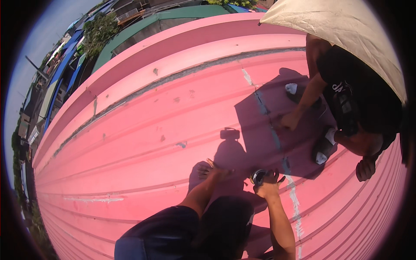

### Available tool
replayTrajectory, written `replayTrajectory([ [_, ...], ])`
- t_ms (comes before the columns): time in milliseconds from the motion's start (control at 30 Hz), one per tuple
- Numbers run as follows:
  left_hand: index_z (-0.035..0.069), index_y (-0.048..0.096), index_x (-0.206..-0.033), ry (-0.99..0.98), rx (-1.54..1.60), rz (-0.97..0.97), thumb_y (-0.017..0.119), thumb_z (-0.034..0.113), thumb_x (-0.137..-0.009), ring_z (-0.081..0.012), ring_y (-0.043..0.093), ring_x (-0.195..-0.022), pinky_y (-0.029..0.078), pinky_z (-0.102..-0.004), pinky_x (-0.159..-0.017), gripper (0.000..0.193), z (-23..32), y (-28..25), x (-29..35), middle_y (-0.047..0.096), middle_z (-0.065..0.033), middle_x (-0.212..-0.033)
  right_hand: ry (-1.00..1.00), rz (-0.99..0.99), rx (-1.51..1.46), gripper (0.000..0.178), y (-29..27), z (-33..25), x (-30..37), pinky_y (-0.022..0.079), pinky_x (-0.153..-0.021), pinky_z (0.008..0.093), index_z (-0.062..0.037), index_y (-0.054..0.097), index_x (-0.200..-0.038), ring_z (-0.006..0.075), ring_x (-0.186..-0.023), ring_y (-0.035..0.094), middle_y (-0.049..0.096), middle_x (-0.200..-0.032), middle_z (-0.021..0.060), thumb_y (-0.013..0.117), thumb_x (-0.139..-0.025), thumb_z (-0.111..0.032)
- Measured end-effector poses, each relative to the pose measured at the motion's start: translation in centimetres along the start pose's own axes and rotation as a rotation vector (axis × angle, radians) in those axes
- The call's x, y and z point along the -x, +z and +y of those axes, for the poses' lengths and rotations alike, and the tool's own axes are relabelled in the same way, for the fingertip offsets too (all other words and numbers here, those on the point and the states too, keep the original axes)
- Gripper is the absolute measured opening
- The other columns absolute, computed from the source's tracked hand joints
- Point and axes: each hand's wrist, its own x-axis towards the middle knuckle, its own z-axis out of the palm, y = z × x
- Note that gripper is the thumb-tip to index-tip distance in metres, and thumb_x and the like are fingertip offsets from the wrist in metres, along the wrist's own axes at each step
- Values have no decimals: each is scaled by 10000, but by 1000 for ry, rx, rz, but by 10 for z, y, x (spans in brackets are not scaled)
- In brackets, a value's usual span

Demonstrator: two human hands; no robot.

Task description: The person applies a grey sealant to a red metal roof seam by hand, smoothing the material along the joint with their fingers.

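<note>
My right hand [269, 186] is low over the pink ribbed metal roof [143, 164], fingers curled at the side of a small round tin [257, 177]. The tin has a shiny rim and a dark inside; the hand hides part of it. Just right of the hand, a rough grey-white strip of sealant [296, 203] runs across the ribs. My left hand does not show. A bare foot [210, 170] of mine rests on the roof left of the tin, below dark shorts [160, 229].
A person in black [346, 91] crouches at the right, one hand [290, 121] low at the sealant strip. Beige cloth [333, 21] hangs above them. A raised pink edge [173, 39] bounds the roof's far side; beyond it are a green roof [164, 19] and trees [99, 32].
</note>
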Motion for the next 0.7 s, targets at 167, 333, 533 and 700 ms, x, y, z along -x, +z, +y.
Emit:
replayTrajectory([
  [167,142,-286,-1485,-7,-3,1,759,721,-608,-590,-204,-1385,-38,-697,-1101,1482,-2,-2,-2,-273,-405,-1476,-33,151,-180,621,-26,12,14,288,-1096,592,-27,613,-1222,417,-1345,311,469,-1328,196,681,-680,-321],
  [333,146,-288,-1485,9,-8,2,749,729,-615,-592,-200,-1384,-32,-697,-1102,1474,5,3,3,-272,-404,-1477,-477,639,-428,355,-54,80,32,410,-992,483,-72,632,-1018,370,-1146,527,591,-1142,151,732,-678,-62],
  [533,150,-290,-1485,-3,-35,26,737,739,-624,-595,-196,-1384,-25,-698,-1103,1464,-3,3,-1,-272,-402,-1479,-116,175,-871,518,-110,111,112,385,-1026,450,6,566,-1216,223,-1173,546,669,-1062,57,722,-732,-91],
  [700,154,-292,-1485,6,-55,44,727,747,-631,-597,-193,-1384,-19,-698,-1105,1455,-5,8,3,-271,-400,-1480,94,129,-1257,685,-112,140,177,366,-1024,392,-108,523,-1364,258,-1309,420,557,-1311,54,612,-693,-5],
])
